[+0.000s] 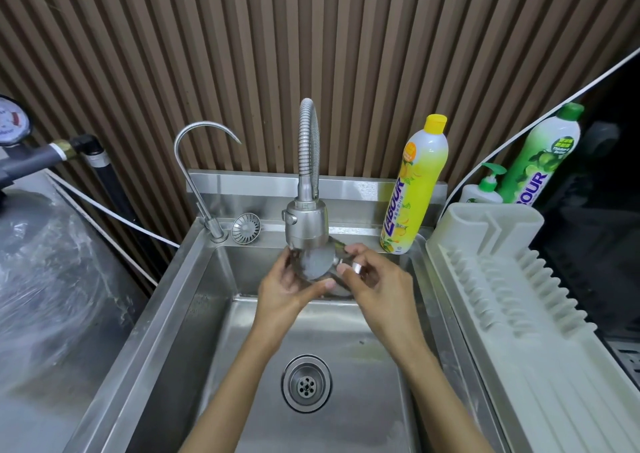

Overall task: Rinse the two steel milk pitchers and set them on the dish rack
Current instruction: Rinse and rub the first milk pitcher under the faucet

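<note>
Both hands, left (pixel 287 288) and right (pixel 375 279), grip 1 steel pitcher (pixel 313 262), half-hidden under the faucet head (pixel 306 224).

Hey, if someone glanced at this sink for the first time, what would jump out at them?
Two hands, left hand and right hand, hold a steel pitcher under the flexible tap's spray head, over the steel sink. A bright yellow detergent bottle stands at the sink's back right corner. The pale dish rack on the right holds nothing.
</note>
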The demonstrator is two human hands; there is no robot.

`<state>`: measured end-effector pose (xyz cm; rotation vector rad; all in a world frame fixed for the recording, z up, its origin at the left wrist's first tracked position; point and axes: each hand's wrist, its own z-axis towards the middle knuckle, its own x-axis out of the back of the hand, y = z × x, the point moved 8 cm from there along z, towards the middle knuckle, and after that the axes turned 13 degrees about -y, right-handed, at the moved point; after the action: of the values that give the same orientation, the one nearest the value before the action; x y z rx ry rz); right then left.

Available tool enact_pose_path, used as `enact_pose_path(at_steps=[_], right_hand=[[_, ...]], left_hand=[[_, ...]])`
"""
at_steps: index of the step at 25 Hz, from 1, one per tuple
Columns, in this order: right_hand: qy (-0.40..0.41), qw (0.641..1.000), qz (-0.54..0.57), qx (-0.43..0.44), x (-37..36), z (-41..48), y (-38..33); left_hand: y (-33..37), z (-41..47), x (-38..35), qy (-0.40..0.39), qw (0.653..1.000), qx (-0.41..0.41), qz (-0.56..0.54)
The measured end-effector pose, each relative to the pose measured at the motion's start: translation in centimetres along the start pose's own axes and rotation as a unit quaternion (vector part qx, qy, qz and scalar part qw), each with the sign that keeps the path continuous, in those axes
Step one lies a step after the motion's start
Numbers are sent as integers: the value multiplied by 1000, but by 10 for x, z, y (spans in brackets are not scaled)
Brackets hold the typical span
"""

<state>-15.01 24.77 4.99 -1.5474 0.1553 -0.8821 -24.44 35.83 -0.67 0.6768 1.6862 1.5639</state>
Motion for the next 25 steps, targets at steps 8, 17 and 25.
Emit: enact_pose_path(at_steps=[8, 17, 25], right_hand=[[-100, 881, 455, -84, -61, 11, 57], [17, 995, -71, -61, 6, 4, 14], [-44, 936, 348, -23, -35, 12, 43]], left_hand=[[59, -10, 19, 107, 926, -84, 351], [-10, -18, 11, 47, 993, 108, 29], [28, -8, 11, 82, 988, -67, 113]])
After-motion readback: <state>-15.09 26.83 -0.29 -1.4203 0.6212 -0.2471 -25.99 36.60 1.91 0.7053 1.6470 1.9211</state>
